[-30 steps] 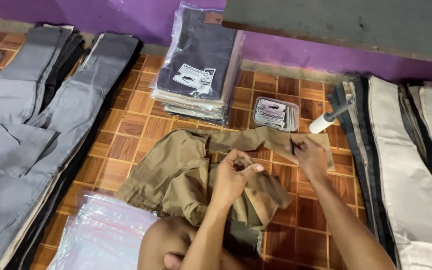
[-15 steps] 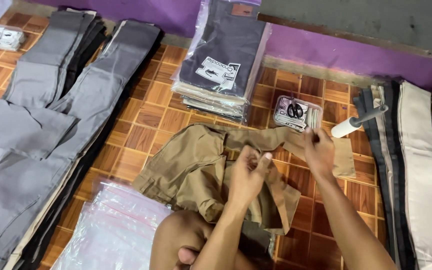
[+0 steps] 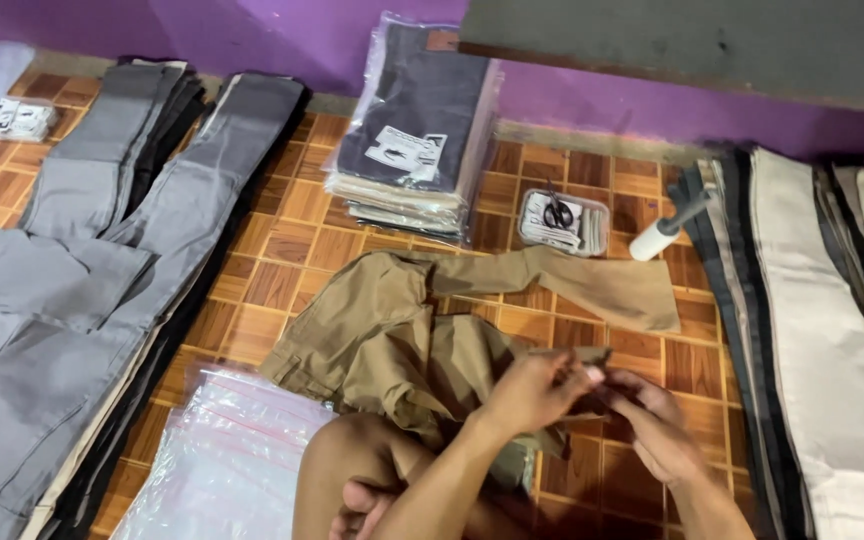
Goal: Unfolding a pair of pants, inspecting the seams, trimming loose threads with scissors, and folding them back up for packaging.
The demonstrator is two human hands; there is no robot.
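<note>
A pair of khaki trousers (image 3: 392, 330) lies crumpled on the orange tiled floor in front of me, one leg stretched out to the right. My left hand (image 3: 537, 390) and my right hand (image 3: 652, 425) meet over the lower right part of the garment. Both pinch a fold of the khaki cloth between thumb and fingers. My bent knee and foot show below the hands.
Grey trousers (image 3: 102, 260) lie spread at the left. A stack of bagged dark garments (image 3: 417, 130) stands against the purple wall. A small clear box with scissors (image 3: 562, 220) and a lint roller (image 3: 667, 230) lie beyond. Beige and dark trousers (image 3: 822, 330) lie at right, clear bags (image 3: 222, 460) near my knee.
My right hand has come down from the stretched trouser leg to meet my left hand lower on the garment. The camera view has shifted, so everything sits further left and down.
</note>
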